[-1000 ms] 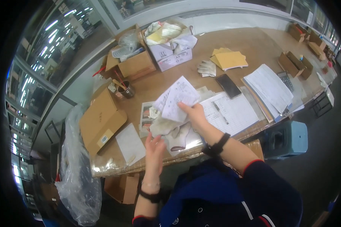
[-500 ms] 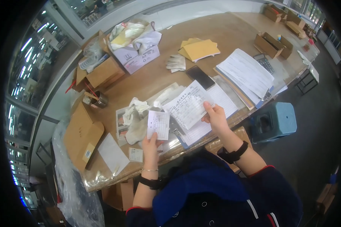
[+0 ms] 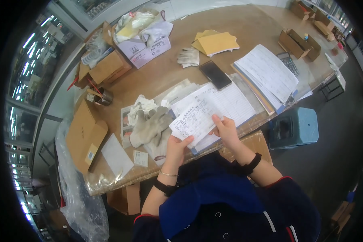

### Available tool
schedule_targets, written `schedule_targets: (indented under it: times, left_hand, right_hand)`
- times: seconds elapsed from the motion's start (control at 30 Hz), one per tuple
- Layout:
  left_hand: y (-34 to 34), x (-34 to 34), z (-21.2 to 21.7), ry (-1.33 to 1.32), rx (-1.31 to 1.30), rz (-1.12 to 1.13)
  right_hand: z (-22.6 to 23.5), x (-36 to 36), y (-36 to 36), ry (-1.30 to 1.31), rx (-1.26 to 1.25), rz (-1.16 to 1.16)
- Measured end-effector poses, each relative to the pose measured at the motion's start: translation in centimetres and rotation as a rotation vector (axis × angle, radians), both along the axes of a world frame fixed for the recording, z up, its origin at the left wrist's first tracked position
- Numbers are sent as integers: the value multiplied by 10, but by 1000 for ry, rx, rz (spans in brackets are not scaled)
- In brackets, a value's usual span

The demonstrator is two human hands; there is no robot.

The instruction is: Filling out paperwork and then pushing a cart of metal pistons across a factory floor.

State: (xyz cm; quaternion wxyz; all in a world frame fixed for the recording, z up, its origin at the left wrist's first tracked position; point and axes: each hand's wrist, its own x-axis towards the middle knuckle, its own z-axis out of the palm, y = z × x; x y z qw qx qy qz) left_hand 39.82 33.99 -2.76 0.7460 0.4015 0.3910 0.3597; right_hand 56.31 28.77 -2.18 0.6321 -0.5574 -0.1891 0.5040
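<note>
In front of me, my left hand (image 3: 178, 150) pinches the lower left edge of some printed papers (image 3: 195, 118), thumb on top. My right hand (image 3: 226, 131) is closed on their right edge. The papers overlap; where the small slip ends and the larger form begins is hard to tell. They are held above a clipboard with lined sheets (image 3: 236, 101). Left of them, grey-white work gloves (image 3: 149, 126) lie heaped over a tray. A black phone (image 3: 215, 75) rests on the lined sheets' far end.
Stacked papers (image 3: 266, 72) and a calculator (image 3: 288, 63) are at right; yellow envelopes (image 3: 216, 42) and another glove (image 3: 188, 57) lie farther back. Cartons (image 3: 109, 66), a pen cup (image 3: 104, 97) and a cardboard folder (image 3: 84, 137) stand left. A blue stool (image 3: 304, 127) is beside the table.
My left hand has moved right with the small slip, bringing it against the larger form in my right hand. The gloves beneath are more exposed.
</note>
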Motion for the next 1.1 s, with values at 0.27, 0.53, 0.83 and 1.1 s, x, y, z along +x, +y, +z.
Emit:
schedule_targets:
  times: [0.27, 0.53, 0.83, 1.1]
  left_hand:
    - [30, -27, -8, 300, 67, 53]
    - [43, -41, -12, 337, 92, 38]
    - [52, 7, -49, 419, 308, -219]
    - [35, 47, -40, 686, 621, -360]
  right_hand:
    - [-49, 33, 31, -307, 26, -159]
    - [-66, 39, 47, -1383, -61, 290]
    - [6, 63, 11, -226, 164, -60]
    - [-21, 53, -2, -219, 144, -111]
